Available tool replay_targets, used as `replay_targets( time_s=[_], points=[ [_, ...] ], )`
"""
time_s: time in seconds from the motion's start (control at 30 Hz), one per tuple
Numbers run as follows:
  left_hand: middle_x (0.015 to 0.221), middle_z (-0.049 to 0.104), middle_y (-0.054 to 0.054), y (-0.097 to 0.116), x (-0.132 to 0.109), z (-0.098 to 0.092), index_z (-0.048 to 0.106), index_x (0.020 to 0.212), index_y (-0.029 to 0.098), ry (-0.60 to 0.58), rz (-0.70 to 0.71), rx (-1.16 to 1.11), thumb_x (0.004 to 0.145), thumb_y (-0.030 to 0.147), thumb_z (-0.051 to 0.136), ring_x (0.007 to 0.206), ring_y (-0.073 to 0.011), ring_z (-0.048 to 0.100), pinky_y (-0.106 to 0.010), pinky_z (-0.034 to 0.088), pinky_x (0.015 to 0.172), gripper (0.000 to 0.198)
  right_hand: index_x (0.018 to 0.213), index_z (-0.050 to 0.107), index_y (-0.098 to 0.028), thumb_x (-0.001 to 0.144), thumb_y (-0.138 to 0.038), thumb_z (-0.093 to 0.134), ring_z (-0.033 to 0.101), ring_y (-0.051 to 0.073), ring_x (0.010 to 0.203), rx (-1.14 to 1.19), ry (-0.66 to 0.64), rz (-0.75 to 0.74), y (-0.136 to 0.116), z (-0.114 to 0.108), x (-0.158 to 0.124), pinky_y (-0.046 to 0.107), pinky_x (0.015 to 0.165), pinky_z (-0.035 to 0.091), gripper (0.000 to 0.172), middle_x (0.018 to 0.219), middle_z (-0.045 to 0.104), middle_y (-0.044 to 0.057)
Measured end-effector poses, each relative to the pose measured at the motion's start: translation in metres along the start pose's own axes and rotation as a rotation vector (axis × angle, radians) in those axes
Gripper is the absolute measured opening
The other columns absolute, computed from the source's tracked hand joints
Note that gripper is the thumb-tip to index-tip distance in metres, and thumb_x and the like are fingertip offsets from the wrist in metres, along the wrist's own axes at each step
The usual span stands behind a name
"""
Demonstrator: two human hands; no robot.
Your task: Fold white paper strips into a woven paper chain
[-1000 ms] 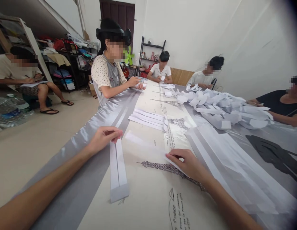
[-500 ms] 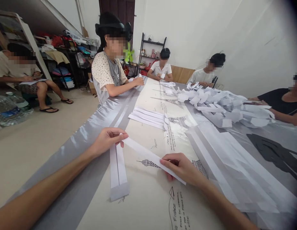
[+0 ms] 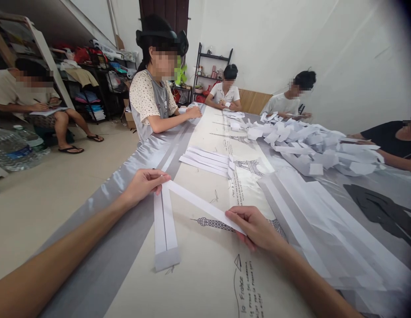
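A white paper strip (image 3: 199,202) slants between my two hands above the printed tablecloth. My left hand (image 3: 144,185) pinches its far left end between thumb and fingers. My right hand (image 3: 253,225) is closed on the lower right end, thumb on top. Under and below my left hand lies a folded paper piece (image 3: 166,234) with a dark line down its middle and a folded flap at its near end. Further back, several white strips (image 3: 205,161) lie side by side on the cloth.
A large heap of folded paper pieces (image 3: 311,141) covers the table's right side. Long translucent sheets (image 3: 311,221) lie nearer, beside a dark flat shape (image 3: 374,207). One person (image 3: 155,97) stands at the left edge; others sit around the table. Water bottles (image 3: 20,148) stand on the floor.
My left hand has shifted slightly left and up with the strip's end. My right hand has moved a little up and right, nearer the strip's lower end.
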State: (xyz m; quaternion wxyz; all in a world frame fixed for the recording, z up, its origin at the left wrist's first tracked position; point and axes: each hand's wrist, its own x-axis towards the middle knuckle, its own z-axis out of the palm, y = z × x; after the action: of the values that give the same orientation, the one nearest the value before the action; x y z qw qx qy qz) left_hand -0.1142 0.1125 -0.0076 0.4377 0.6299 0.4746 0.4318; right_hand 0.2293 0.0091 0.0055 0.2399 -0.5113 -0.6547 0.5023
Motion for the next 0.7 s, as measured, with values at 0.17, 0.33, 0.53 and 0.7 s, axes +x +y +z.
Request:
replay_targets(
  time_s=[0.17,0.33,0.53,0.7],
  points=[
    [0.045,0.052,0.005,-0.001,0.0,0.0,0.076,0.087,0.015,-0.004,-0.02,-0.016,0.078,0.051,0.079,0.044,-0.0073,0.041,-0.02,0.033,0.046,0.037,0.074,0.056,-0.02,0.101,-0.055,0.046,0.042,0.007,0.027,-0.007,0.008,-0.011,0.0,-0.001,-0.001,0.019,0.031,0.027,0.045,0.047,0.05,-0.007],
    [0.047,0.051,0.005,-0.002,0.003,-0.005,0.076,0.084,0.016,0.036,-0.003,-0.062,0.076,0.05,0.081,0.047,-0.0081,0.043,-0.019,0.031,0.047,0.036,0.086,0.067,-0.02,0.096,-0.054,0.057,0.048,0.009,0.037,0.039,0.055,-0.079,0.002,0.0,0.003,0.022,0.039,0.037,0.037,0.057,0.057,-0.004],
    [0.072,0.068,-0.003,-0.004,0.004,-0.014,0.077,0.08,0.017,-0.04,0.009,-0.163,0.079,0.046,0.079,0.06,-0.0123,0.057,-0.022,0.039,0.055,0.03,0.079,0.072,-0.02,0.097,-0.049,0.058,0.046,0.01,0.045,0.043,0.153,-0.167,0.01,-0.002,0.007,0.026,0.046,0.039,0.036,0.062,0.056,-0.002],
    [0.086,0.075,-0.009,0.009,-0.002,-0.024,0.08,0.085,0.017,-0.442,-0.092,-0.067,0.088,0.05,0.068,0.075,-0.0192,0.065,-0.024,0.045,0.066,0.035,0.1,0.079,-0.022,0.096,-0.047,0.061,0.052,0.012,0.048,0.007,0.229,-0.172,0.02,0.001,0.01,0.026,0.045,0.042,0.031,0.068,0.062,0.001]
  ],
)
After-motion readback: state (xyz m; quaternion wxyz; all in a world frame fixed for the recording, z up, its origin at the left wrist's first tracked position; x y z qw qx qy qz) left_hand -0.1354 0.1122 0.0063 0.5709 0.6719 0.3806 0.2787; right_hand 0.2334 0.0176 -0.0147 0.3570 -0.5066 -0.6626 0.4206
